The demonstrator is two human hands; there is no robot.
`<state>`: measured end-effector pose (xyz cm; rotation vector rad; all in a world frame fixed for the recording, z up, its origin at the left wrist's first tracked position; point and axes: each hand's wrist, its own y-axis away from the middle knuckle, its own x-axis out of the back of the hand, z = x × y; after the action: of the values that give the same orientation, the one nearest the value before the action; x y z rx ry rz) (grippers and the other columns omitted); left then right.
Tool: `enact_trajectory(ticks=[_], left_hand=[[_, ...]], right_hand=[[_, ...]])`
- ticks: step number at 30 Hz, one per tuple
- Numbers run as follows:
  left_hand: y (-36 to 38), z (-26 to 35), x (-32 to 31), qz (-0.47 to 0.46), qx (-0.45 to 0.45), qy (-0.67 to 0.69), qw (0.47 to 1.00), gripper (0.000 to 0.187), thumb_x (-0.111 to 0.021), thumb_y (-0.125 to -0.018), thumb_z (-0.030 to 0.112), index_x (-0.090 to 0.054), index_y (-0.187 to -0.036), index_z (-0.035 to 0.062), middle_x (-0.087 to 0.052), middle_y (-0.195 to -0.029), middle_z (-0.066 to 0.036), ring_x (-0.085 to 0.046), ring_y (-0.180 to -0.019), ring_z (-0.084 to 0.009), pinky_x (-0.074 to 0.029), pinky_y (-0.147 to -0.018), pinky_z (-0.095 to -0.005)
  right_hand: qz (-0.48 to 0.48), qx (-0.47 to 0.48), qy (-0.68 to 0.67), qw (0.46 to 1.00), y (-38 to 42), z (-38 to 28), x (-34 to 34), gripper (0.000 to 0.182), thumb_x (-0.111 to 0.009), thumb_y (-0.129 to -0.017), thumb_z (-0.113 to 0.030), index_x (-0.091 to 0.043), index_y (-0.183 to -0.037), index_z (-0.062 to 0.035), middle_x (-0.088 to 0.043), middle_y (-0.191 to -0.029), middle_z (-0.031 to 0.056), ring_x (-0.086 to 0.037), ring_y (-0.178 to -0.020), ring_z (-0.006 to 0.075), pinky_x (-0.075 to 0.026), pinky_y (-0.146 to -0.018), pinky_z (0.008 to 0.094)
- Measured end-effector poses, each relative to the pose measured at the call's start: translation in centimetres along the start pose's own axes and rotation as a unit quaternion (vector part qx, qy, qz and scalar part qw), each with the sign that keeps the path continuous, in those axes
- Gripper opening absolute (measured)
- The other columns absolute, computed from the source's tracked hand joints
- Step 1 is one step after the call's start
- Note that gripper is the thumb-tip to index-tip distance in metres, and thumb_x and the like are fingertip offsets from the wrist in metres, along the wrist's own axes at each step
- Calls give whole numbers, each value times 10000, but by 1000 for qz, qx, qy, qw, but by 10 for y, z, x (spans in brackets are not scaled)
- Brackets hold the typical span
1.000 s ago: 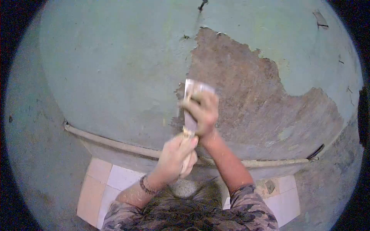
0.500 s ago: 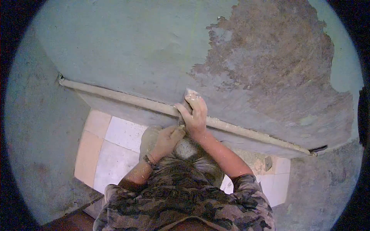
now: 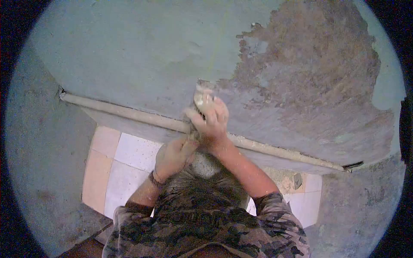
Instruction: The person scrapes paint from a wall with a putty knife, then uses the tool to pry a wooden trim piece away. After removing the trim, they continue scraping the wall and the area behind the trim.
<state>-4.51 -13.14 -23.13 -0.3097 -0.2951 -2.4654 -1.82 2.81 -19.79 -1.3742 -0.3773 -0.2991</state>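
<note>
A narrow scraper [image 3: 204,83] points up the wall, its pale flat end against the painted surface left of the peeled area. My right hand [image 3: 211,114] is closed around its upper part, the fingers dusted white. Lower down, my left hand [image 3: 176,154], with a dark band at the wrist, is closed on the handle end, just below the pale pipe. Both hands are slightly blurred, and the fingers cover most of the tool.
A greenish wall [image 3: 142,56] has a large bare brown patch [image 3: 318,64] at the upper right. Across it runs a pale pipe [image 3: 129,115]. Below lie white and peach floor tiles [image 3: 133,150] with debris and a small grey piece [image 3: 297,181] at right.
Both hands and the scraper have moved up and slightly left along the wall. The tool's end now sits higher, near the lower left edge of the peeled patch. The view has shifted slightly.
</note>
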Motion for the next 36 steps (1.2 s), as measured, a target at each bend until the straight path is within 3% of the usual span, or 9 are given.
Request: enact_trajectory(ticks=[2,4,7,13,23,25,29,32,36], left_hand=[[3,-5,-4,11,25,-58,998,384,-510,-934,455,-661,-907,102,-649,-702,-103,-633,-634,-263,-472,-595,-370],[4,2,-7,65,-58,7,996,373,-516,-934,432,-634,-867,85,-608,-638,-69,-587,-574,-215,-450,-562,-363],[8,43,7,29,-14,73,997,324,-533,-940,383,-630,-895,77,-553,-591,-31,-532,-552,-151,-432,-545,-340],[16,21,-8,17,-21,95,995,273,-562,-951,302,-614,-926,36,-528,-641,3,-478,-600,-85,-406,-537,-286],[21,60,-12,17,-21,134,991,327,-521,-981,332,-606,-865,38,-505,-603,35,-468,-577,-82,-375,-503,-275],[13,77,-1,13,-112,115,987,339,-518,-983,323,-605,-827,36,-511,-608,25,-471,-574,-81,-365,-493,-272],[19,93,2,-19,-52,179,982,300,-520,-981,276,-609,-837,29,-519,-606,4,-478,-569,-87,-371,-488,-288],[27,80,-9,34,-49,197,979,291,-509,-989,252,-606,-847,18,-513,-599,-14,-478,-570,-88,-373,-485,-307],[31,102,0,22,-136,115,984,301,-513,-996,266,-601,-835,27,-480,-591,-1,-449,-577,-80,-372,-487,-313]], right_hand=[[15,6,3,1000,6,0,-3,256,-681,-694,-178,-696,-947,-214,-581,-1116,52,-511,-1125,254,-412,-981,468],[7,16,-9,1000,-4,4,2,252,-685,-678,-181,-699,-928,-213,-586,-1111,51,-524,-1093,251,-416,-970,462],[9,6,-30,999,-35,8,16,255,-697,-670,-173,-700,-921,-219,-590,-1086,40,-534,-1073,244,-417,-964,451],[2,-16,-55,998,-2,8,5,246,-681,-743,-148,-664,-980,-208,-621,-1131,40,-550,-1096,274,-437,-951,471],[65,-12,-79,995,-26,15,20,145,-672,-707,-143,-694,-843,-188,-636,-1045,58,-576,-1056,286,-448,-907,458],[42,-7,-60,997,-65,19,44,154,-685,-699,-134,-703,-843,-184,-644,-1059,48,-588,-1045,262,-456,-900,433],[83,9,-54,995,-75,22,42,181,-705,-649,-205,-720,-825,-165,-657,-1023,46,-596,-988,223,-438,-917,390],[63,-2,-76,995,-41,16,29,163,-692,-660,-222,-713,-802,-144,-655,-1046,79,-589,-1011,272,-422,-924,415],[67,2,-59,996,-80,19,51,149,-698,-650,-220,-719,-781,-153,-653,-1027,63,-588,-1003,259,-427,-892,407]])
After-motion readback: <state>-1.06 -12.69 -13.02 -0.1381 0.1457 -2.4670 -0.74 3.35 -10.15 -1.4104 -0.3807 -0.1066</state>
